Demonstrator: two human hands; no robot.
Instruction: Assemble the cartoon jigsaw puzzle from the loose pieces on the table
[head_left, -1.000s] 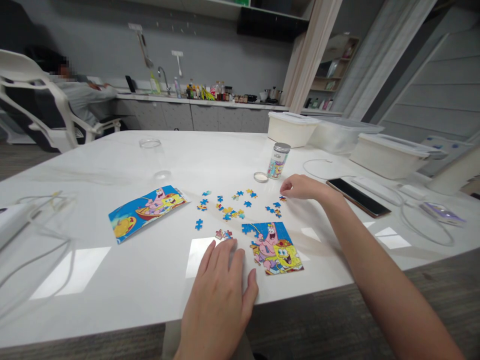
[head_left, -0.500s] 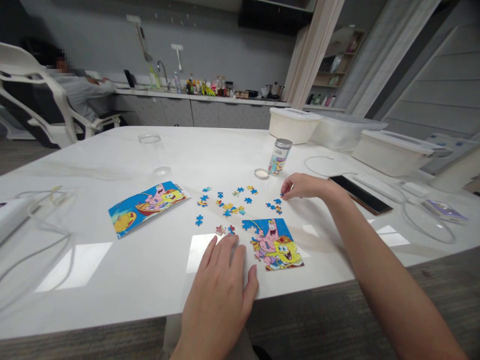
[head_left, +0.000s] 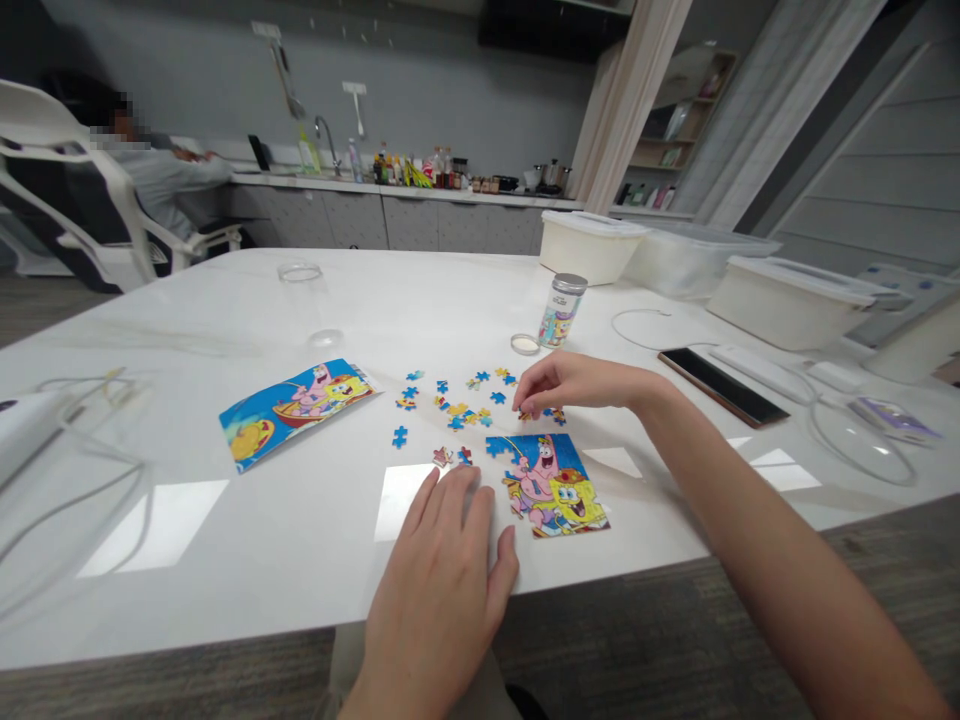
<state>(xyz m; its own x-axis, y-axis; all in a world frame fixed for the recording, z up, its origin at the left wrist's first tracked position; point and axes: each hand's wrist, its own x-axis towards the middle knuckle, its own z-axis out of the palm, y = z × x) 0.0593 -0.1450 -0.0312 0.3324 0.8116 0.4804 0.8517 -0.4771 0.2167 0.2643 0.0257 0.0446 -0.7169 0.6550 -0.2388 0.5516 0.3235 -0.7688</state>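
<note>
A partly assembled cartoon puzzle (head_left: pixel 551 485) lies near the front edge of the white table (head_left: pixel 420 300). My left hand (head_left: pixel 450 570) rests flat beside it on the left, fingers stretched out. My right hand (head_left: pixel 566 385) hovers just above the puzzle's top edge, thumb and fingers pinched on a small puzzle piece. Several loose blue and yellow pieces (head_left: pixel 457 405) are scattered behind the puzzle. A printed reference picture (head_left: pixel 296 405) lies to the left.
A small puzzle tin (head_left: pixel 561 310) with its lid (head_left: pixel 524 344) beside it stands further back. A phone (head_left: pixel 721 386), cables and white tubs (head_left: pixel 592 246) are at the right. A glass jar (head_left: pixel 301 290) stands at the left. A person sits in a chair far left.
My right hand has moved left from the loose pieces at the right to above the puzzle's top edge, fingers pinched. My left hand has stayed flat.
</note>
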